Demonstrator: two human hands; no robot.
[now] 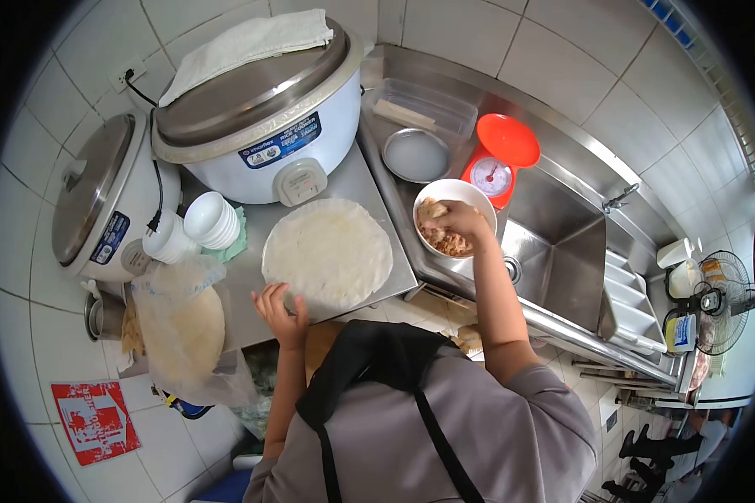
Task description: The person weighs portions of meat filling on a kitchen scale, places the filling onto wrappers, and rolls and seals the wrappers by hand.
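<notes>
A white bowl [483, 198] holding a reddish-brown chunky filling [450, 243] stands at the sink's left edge. My right hand [460, 220] is inside it, fingers bent around a pale clump of food. On the steel table lies a round, flat, pale sheet of dough [327, 251]. My left hand [280, 313] rests at the sheet's lower left edge, fingers apart, holding nothing. Right behind the bowl is a red scale [490, 176] with a round red pan on top.
Two rice cookers [260, 151] stand at the back left, beside stacked white bowls [213, 220]. More flat sheets in a plastic bag [184, 327] lie at left. A round metal pan [416, 155] and the sink [554, 218] are at right. Someone's legs [663, 444] show lower right.
</notes>
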